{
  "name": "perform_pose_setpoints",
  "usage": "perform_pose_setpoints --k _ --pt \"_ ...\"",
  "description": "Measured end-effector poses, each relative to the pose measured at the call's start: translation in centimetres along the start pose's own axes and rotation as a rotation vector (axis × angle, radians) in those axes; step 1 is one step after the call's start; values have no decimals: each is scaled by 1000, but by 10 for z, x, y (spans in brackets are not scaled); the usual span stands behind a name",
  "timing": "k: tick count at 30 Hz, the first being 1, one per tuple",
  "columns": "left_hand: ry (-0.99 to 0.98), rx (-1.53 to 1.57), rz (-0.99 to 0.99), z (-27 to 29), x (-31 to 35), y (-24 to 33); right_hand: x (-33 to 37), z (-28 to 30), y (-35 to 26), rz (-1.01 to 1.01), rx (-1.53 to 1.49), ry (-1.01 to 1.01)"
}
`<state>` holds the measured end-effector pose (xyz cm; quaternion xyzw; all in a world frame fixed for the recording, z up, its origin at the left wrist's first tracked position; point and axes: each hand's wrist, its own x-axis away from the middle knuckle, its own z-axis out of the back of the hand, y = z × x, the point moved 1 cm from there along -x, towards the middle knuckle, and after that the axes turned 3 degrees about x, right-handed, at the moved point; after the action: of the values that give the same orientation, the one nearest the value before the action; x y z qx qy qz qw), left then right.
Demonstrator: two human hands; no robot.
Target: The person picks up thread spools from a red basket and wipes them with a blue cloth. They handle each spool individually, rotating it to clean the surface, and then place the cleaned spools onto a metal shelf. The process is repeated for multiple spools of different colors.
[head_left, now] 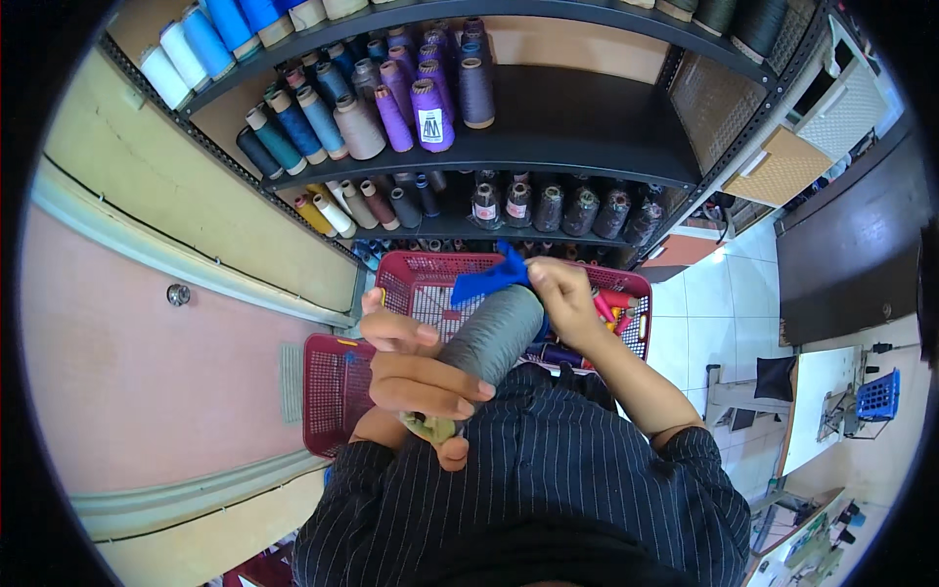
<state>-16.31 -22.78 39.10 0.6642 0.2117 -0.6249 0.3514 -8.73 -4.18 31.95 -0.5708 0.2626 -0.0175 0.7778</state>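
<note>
A large grey thread cone [494, 338] is held tilted in front of my chest. Around its lower end wrap the fingers of my left hand [421, 367], and a bit of yellow-green material [430, 427] shows under them. My right hand [565, 298] is closed at the cone's far end, pinching a blue cloth [489, 281] that hangs over the tip. Whether the right fingers also touch the cone is hidden.
Dark red plastic baskets [391, 266] stand below, the right part of one holding pink and red thread cones [618, 299]. Ahead, a black shelf [587, 117] carries purple cones [431, 115] and several dark wrapped cones [581, 212]. A pink door [166, 372] is at left, a sewing table [817, 401] at right.
</note>
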Motion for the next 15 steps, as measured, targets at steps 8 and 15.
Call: perform_pose_setpoints --k 8,15 --pt "-152 -104 227 -29 -4 26 25 0 -86 513 157 -131" --pt "69 -148 273 -66 8 41 74 25 -14 200 14 25"
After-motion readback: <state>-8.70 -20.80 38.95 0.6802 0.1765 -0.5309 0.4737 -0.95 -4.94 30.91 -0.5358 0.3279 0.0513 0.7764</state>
